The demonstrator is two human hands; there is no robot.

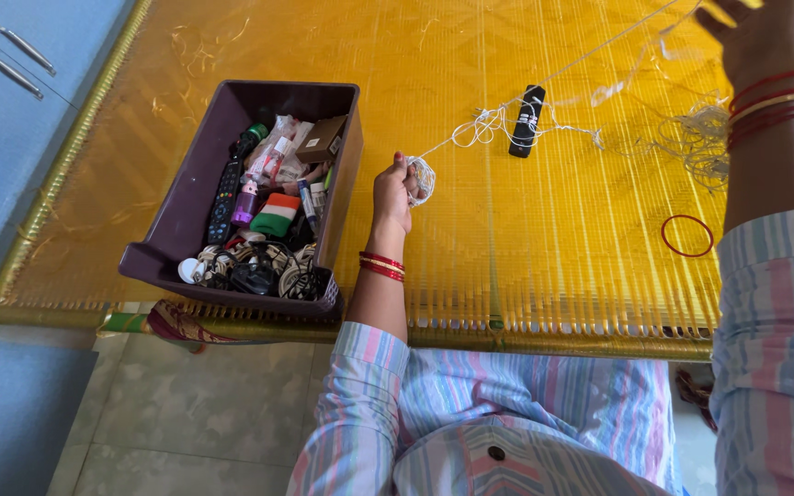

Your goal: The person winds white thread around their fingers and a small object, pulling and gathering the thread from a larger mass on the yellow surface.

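A broad sheet of bright yellow fabric (526,211), stretched flat in a frame with a gold-edged border, fills most of the view and serves as the work surface. On its left part sits a dark purple plastic bin (197,188) crammed with oddments: a black remote control, small bottles, folded cloth and tangled cords. A thin white thread (553,73) runs taut and diagonal across the fabric, from the left hand (394,191) up to the right hand (755,32). The left fingers are clenched on a small wad of wound white thread (422,179), held just above the fabric beside the bin. The right hand is raised at the upper edge and partly cut off, so whether its fingers pinch the strand cannot be told. By the look of it the thread is being untangled and wound up; the loose snarl (484,124) near a small black rectangular object (526,119) would seemingly need teasing apart. A thin red ring (687,235) lies apart.
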